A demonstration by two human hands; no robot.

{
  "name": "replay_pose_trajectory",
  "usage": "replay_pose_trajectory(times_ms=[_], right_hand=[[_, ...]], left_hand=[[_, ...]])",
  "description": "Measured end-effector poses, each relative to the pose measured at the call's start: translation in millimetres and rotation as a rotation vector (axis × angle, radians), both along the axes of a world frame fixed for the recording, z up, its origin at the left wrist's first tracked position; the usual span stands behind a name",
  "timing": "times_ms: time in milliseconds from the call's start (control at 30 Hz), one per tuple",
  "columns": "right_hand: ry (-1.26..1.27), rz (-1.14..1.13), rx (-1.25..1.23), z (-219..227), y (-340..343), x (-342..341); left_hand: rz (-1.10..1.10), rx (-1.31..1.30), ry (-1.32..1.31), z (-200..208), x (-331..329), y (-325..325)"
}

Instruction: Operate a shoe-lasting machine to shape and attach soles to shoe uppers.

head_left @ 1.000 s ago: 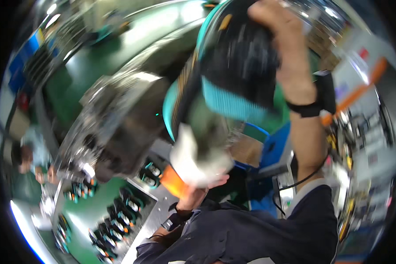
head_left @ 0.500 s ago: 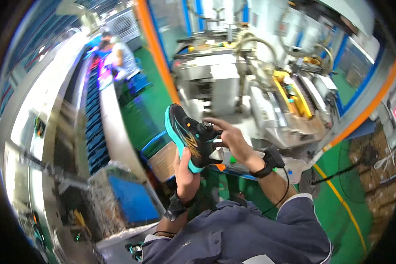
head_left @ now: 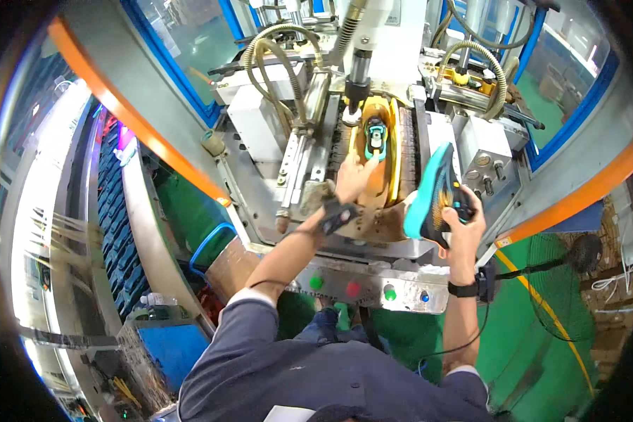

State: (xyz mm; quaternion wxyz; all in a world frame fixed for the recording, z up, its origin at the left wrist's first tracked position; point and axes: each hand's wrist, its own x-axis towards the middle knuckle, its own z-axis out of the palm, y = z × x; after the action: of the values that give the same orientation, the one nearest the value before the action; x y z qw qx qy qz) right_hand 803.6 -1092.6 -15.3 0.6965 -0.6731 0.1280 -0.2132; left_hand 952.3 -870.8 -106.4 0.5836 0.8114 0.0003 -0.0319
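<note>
My right hand (head_left: 464,225) is closed around a black sneaker (head_left: 441,204) with a teal sole and gold pattern. It holds the shoe tilted, toe up, at the right of the machine bed. My left hand (head_left: 355,181) reaches into the machine with its fingers apart. One fingertip is at the near end of another black and teal shoe (head_left: 375,133), and I cannot tell whether it presses on it. That shoe sits in a yellow cradle (head_left: 395,151), with a white and teal piece showing in its opening.
A dark vertical cylinder (head_left: 359,74) stands over the bed. Ribbed hoses (head_left: 278,32) arch behind. Along the machine's front edge runs a panel with several coloured buttons (head_left: 389,292). A conveyor (head_left: 112,211) lies to the left, a fan (head_left: 563,281) to the right.
My left hand has let go of the sneaker and moved forward into the machine. The right hand has carried the sneaker to the right. The view has turned toward the machine.
</note>
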Motion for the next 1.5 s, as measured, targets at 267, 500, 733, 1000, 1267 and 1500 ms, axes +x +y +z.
replay_pose_trajectory(times_ms=[267, 500, 733, 1000, 1267, 1500], right_hand=[[0.090, -0.213, -0.240, 14.2, -35.8, 17.3], [0.237, -0.024, -0.459, 45.1, -15.8, 146.7], [0.564, 0.306, -0.833, -28.5, 82.4, 306.4], [0.510, 0.058, -1.164, -121.7, 165.5, 329.1], [-0.219, -0.066, -0.908, -46.2, 89.6, 377.6], [-0.490, 0.216, -0.240, 138.1, 117.4, 452.6]], left_hand=[[0.113, 0.427, 0.048, -69.2, 138.2, -39.5], [0.060, -0.317, 0.606, -19.6, 97.7, 38.1], [0.019, -0.818, 0.427, 114.6, -110.8, 162.4], [0.612, -0.701, 0.160, 150.2, -272.3, 275.1], [0.925, -0.740, 0.063, 119.0, -338.9, 268.6], [0.984, -0.764, 0.074, 120.0, -334.6, 238.9]])
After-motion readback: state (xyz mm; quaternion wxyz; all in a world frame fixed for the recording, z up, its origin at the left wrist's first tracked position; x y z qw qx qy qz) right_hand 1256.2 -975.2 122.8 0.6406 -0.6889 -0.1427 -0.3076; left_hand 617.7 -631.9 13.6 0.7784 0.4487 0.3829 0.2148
